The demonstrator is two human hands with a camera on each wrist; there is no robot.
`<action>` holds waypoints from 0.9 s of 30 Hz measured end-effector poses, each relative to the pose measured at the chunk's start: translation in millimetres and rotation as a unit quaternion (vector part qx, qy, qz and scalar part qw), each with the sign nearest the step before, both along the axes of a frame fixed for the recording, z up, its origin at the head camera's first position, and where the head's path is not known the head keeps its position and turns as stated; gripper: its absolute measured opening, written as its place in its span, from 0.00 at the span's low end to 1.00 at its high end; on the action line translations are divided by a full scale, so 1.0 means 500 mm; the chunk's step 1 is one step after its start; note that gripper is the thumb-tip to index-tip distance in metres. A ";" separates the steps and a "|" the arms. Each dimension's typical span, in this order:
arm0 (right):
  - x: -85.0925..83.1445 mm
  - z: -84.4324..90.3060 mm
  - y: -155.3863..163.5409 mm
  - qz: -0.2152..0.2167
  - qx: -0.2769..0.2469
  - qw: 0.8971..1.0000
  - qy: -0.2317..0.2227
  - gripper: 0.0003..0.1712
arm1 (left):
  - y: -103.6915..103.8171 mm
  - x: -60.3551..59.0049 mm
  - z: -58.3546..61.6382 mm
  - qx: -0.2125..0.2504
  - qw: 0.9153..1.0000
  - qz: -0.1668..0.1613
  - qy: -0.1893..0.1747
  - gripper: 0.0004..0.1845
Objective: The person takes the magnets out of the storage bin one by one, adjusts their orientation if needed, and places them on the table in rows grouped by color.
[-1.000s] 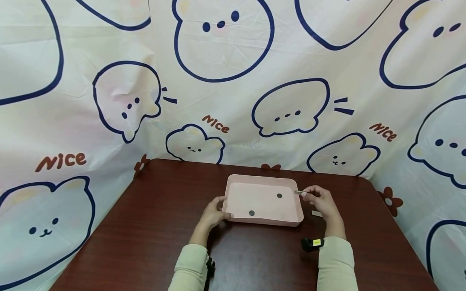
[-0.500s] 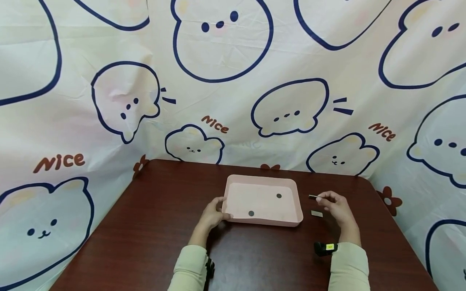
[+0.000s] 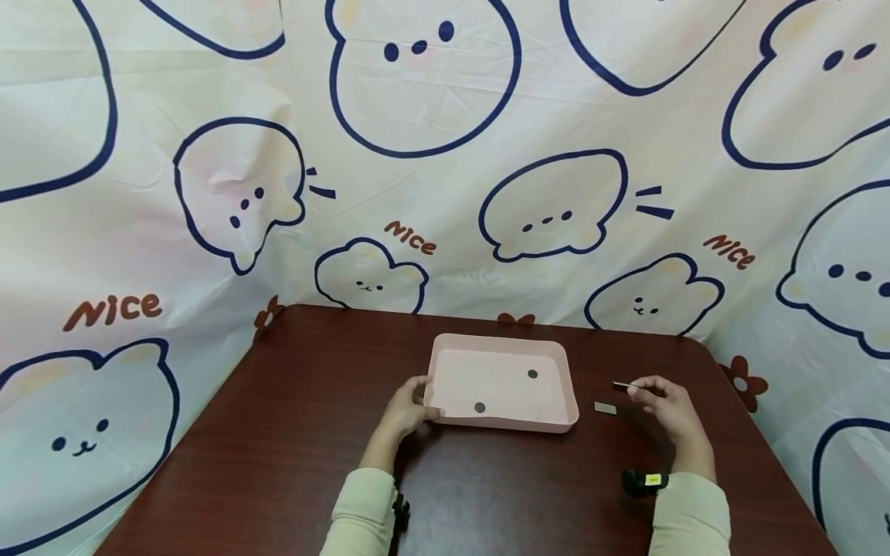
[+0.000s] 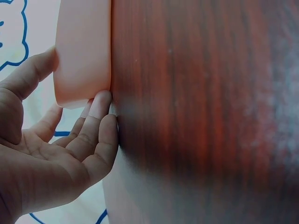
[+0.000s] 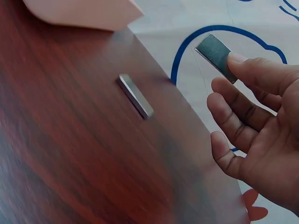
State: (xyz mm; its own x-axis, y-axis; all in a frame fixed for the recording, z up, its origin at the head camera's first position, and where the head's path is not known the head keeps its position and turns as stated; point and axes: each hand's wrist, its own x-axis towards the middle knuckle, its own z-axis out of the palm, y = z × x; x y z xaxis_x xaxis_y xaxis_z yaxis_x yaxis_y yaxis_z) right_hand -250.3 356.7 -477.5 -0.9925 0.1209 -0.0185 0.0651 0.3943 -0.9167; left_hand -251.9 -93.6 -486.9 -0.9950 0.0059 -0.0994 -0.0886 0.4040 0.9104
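Note:
My left hand holds the left front corner of a shallow pink tray; in the left wrist view its thumb presses the tray's wall and other fingers touch around the corner. A dark grey disc lies towards the tray's right side, another disc near its front edge. To the right of the tray, my right hand pinches a small flat silvery metal block by one end, raised off the table. A similar metal block lies on the table between that hand and the tray.
The dark red-brown wooden table has its right edge beyond the right hand. A pale cloth printed with bears hangs behind and at both sides. Each wrist wears a black camera.
My right hand has drawn away from the tray's right rim, moving right and nearer with the metal block, so the block on the table shows fully. The left hand and tray stay put.

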 end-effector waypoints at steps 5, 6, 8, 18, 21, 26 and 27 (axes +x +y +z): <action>0.009 -0.009 0.028 -0.007 -0.001 1.000 -0.014 0.17 | 0.002 -0.002 0.000 0.004 1.000 -0.004 -0.001 0.37; 0.011 -0.010 0.033 -0.007 0.000 1.000 -0.014 0.15 | 0.002 -0.003 -0.001 0.004 1.000 -0.004 -0.001 0.37; 0.012 -0.013 0.041 -0.008 -0.002 1.000 -0.014 0.14 | 0.002 -0.004 -0.001 0.003 1.000 -0.002 -0.002 0.37; 0.022 -0.018 0.081 0.000 0.035 0.997 -0.063 0.16 | -0.001 -0.004 0.001 -0.001 1.000 0.005 0.001 0.37; 0.026 -0.023 0.090 0.003 0.054 0.996 -0.076 0.16 | -0.001 -0.002 -0.001 0.004 1.000 0.004 0.003 0.36; 0.027 -0.032 0.097 0.004 0.091 0.993 -0.078 0.16 | -0.004 0.002 -0.004 0.011 1.000 0.000 0.002 0.36; 0.027 -0.033 0.097 0.005 0.097 0.992 -0.080 0.16 | -0.004 0.002 -0.005 0.010 1.000 -0.001 0.002 0.37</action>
